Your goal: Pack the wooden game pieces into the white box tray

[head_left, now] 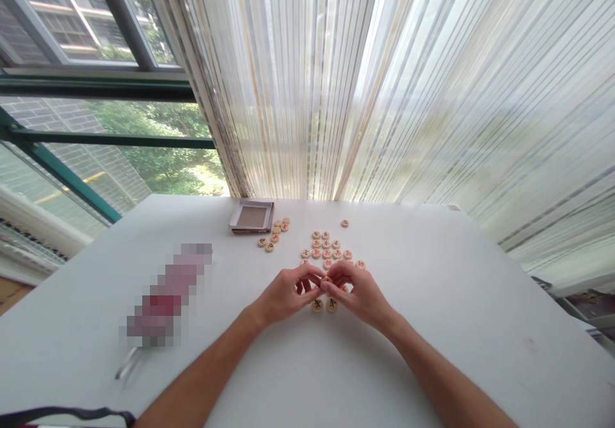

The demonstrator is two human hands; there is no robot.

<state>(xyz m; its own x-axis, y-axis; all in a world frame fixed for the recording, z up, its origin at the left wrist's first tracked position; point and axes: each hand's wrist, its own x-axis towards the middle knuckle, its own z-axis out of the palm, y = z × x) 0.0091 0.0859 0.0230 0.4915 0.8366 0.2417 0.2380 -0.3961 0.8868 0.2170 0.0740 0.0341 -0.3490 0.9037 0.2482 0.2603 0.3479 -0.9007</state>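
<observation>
Nearest, two black-marked pieces [324,305] lie on the white table [432,338], just under the hands. Above them the left hand [283,296] and right hand [361,295] meet, the fingers of both pinching one xiangqi piece [325,281]. A disc this small, shared between fingertips, could slip and knock the rows of pieces [327,248] just beyond out of line. Farther back sits an open cardboard box [252,216].

Bare forearms [211,367], left hand [283,296], right hand [361,295]

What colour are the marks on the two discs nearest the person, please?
Black, on pale wooden discs; head view.
</observation>
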